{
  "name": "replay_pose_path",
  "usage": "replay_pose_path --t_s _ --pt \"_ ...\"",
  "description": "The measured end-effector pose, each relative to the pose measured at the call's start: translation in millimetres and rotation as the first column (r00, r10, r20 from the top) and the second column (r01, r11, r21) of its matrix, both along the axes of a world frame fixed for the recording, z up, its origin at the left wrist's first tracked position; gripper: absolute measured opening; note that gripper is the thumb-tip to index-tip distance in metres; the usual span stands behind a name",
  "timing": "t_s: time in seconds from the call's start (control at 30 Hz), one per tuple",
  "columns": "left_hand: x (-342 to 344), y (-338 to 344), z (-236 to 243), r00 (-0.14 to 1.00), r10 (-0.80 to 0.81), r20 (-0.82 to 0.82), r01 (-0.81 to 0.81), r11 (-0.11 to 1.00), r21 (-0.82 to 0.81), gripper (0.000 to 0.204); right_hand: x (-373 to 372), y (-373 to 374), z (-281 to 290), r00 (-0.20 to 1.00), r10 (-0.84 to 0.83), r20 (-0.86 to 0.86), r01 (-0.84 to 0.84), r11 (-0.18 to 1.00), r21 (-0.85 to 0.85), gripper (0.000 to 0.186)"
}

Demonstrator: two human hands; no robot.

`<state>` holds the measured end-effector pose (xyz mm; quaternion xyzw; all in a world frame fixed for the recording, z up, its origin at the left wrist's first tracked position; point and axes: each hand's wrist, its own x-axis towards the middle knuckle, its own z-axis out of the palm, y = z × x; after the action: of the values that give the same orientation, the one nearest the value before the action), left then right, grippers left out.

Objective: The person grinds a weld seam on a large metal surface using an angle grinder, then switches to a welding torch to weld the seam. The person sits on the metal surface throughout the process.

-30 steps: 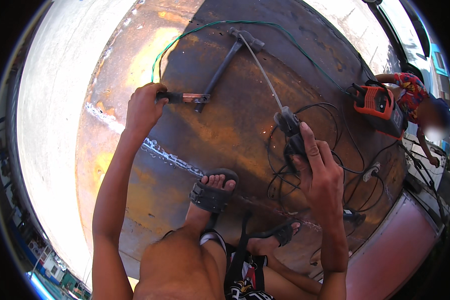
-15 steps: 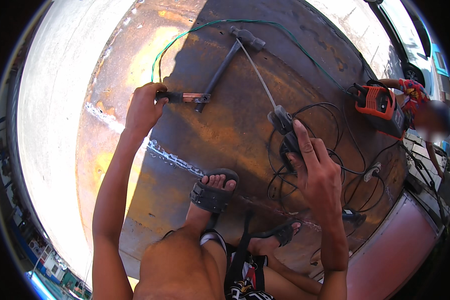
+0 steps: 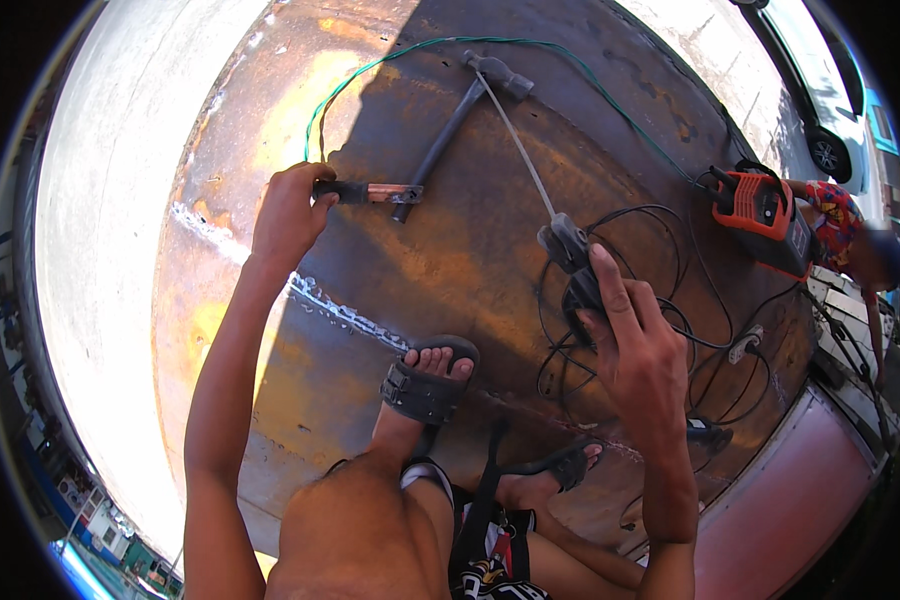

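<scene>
Left hand [image 3: 295, 208]: grip narrow, fingers and thumb pinching the black handle of a flat, copper-jawed clamp [image 3: 390, 193]. Clamp points right, its tip in line with the handle end of a dark steel hammer [image 3: 443, 150]; can't tell if they touch.

Right hand [image 3: 638, 325]: closed around a black plastic electrode holder [image 3: 568, 248], index finger stretched along it. A thin, straight grey rod [image 3: 515, 145] sticks out of the holder, far end over the hammer head. Contact there: can't tell.

Hammer lies on a large brown, rust-stained steel plate [image 3: 460, 280], head away from the wearer. Thin green cable [image 3: 454, 40] arcs from the left hand past the hammer head to the orange-and-black boxy machine [image 3: 762, 222] at right. Loose black cable loops [image 3: 539, 297] lie by the right hand. Rough whitish seam [image 3: 350, 318] runs up to the black strapped sandal [image 3: 420, 393]. Another person's patterned red sleeve [image 3: 836, 215] shows behind the machine.
</scene>
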<state>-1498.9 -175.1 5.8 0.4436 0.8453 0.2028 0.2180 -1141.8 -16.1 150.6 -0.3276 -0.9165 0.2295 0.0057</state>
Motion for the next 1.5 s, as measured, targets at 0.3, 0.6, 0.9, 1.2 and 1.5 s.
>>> replay_pose_path --t_s 0.3,0.6,0.9,1.2,1.5 --pt "2 1 4 0.997 0.000 -0.076 -0.005 0.998 -0.068 0.025 0 2 -4 0.999 0.049 0.013 -0.049 0.997 0.057 0.074" --pt "1 0 3 0.998 -0.007 -0.056 0.005 0.999 -0.039 0.025 -5 -2 8 0.997 0.011 0.070 -0.014 0.999 0.045 0.073" --pt "1 -1 1 0.998 -0.005 -0.067 0.001 0.999 -0.051 0.025 -2 -3 12 0.996 -0.012 0.094 0.010 1.000 0.024 0.071" --pt "2 -1 3 0.996 0.015 -0.085 -0.023 0.995 -0.095 0.026 -5 -3 9 0.998 0.033 0.054 -0.036 0.998 0.059 0.074" --pt "2 0 3 0.997 0.008 -0.080 -0.014 0.996 -0.083 0.025 0 -3 3 0.997 0.048 0.052 -0.052 0.996 0.078 0.076"
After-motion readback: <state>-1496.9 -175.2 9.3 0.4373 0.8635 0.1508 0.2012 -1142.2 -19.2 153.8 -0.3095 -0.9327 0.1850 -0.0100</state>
